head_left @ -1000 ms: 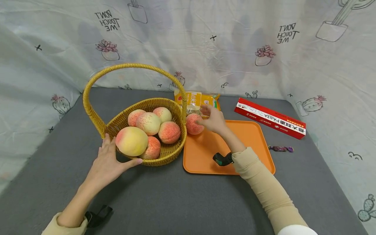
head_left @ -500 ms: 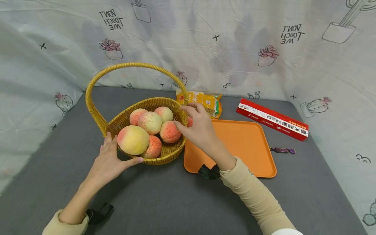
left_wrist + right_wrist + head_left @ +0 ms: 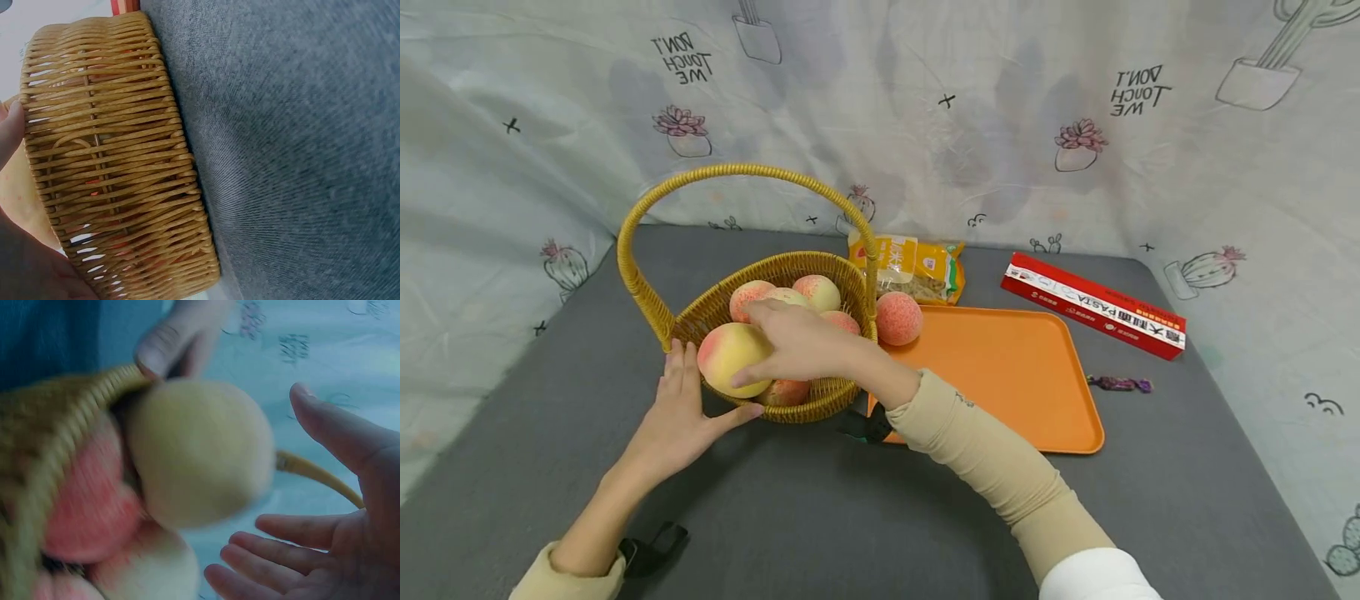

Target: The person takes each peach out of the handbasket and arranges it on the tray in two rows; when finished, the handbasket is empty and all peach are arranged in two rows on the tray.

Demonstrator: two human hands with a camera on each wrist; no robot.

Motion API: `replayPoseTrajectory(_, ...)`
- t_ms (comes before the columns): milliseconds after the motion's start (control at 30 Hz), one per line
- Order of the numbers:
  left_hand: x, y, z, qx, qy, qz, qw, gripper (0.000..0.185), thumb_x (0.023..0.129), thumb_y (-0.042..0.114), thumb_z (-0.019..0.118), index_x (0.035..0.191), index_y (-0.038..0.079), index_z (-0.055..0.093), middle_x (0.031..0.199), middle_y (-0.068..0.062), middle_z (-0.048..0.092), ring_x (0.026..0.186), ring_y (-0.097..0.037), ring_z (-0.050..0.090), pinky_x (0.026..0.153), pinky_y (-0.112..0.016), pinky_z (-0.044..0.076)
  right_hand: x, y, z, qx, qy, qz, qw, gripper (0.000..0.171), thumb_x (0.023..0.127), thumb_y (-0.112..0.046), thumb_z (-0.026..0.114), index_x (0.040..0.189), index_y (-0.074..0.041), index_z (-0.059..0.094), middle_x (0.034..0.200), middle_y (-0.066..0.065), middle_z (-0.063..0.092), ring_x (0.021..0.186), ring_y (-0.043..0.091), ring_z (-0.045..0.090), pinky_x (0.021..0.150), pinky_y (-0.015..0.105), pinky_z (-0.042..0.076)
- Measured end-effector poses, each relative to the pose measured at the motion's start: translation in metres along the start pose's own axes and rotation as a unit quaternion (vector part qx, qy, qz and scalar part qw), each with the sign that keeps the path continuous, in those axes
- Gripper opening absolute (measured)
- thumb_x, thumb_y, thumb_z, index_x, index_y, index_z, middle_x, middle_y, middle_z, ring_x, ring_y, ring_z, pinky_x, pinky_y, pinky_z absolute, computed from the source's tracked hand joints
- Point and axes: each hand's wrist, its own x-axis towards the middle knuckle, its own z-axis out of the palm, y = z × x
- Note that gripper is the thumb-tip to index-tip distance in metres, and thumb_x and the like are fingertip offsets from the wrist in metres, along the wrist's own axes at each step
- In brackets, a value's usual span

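Big peach [image 3: 730, 358]: yellow w/ pink blush, round.

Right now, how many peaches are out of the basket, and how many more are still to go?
One peach already sits on the orange tray. The right hand is over the big yellowish peach in the basket, fingers open, not gripping it yet. The left hand steadies the basket's side. About six fruits remain inside, some partly hidden.

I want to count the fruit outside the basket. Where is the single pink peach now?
In the head view, the pink peach sits on the far left corner of the orange plastic tray, beside the woven yellow basket and before the yellow food packet.
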Motion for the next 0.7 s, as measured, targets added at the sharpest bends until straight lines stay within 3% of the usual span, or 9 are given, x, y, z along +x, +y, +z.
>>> replayPoseTrajectory(133,0.0,-0.001,0.001,-0.005,-0.002,-0.001,1.0,0.124,0.085,0.061,0.064,0.148,-0.007,-0.018,0.153,-0.024,-0.029,0.14,-0.044,-0.021,0.103,-0.073,0.014,0.011,-0.005,0.015,-0.034,-0.021,0.022,0.999,0.091,0.085,-0.049,0.071,0.151,-0.003,0.03,0.144,0.008,0.045,0.12,0.013,0.05,0.092,0.02,0.043)
replayPoseTrajectory(300,0.001,0.0,0.002,-0.009,0.003,-0.009,0.9999,0.124,0.084,0.062,0.064,0.148,-0.007,-0.017,0.153,-0.022,-0.028,0.141,-0.044,-0.019,0.104,-0.072,0.013,0.008,-0.005,0.019,-0.082,0.02,0.033,0.996,0.088,0.081,-0.048,0.073,0.148,-0.005,0.037,0.139,0.007,0.051,0.117,0.015,0.054,0.088,0.024,0.048)
replayPoseTrajectory(533,0.0,0.001,0.001,-0.004,0.006,-0.016,0.9998,0.126,0.082,0.063,0.066,0.149,-0.008,-0.013,0.154,-0.024,-0.025,0.142,-0.045,-0.017,0.106,-0.071,0.012,-0.005,0.011,0.018,0.015,0.061,0.018,0.998,0.08,0.069,-0.038,0.083,0.137,-0.008,0.052,0.12,-0.001,0.06,0.097,0.008,0.057,0.077,0.019,0.046)
replayPoseTrajectory(700,0.0,0.003,-0.001,0.003,0.01,-0.019,0.9998,0.126,0.081,0.064,0.066,0.15,-0.01,-0.009,0.155,-0.026,-0.022,0.142,-0.045,-0.015,0.105,-0.071,0.015,-0.018,0.023,0.018,0.076,0.097,0.003,0.992,0.079,0.065,-0.032,0.085,0.135,-0.013,0.055,0.117,-0.001,0.063,0.097,0.008,0.057,0.078,0.02,0.046)
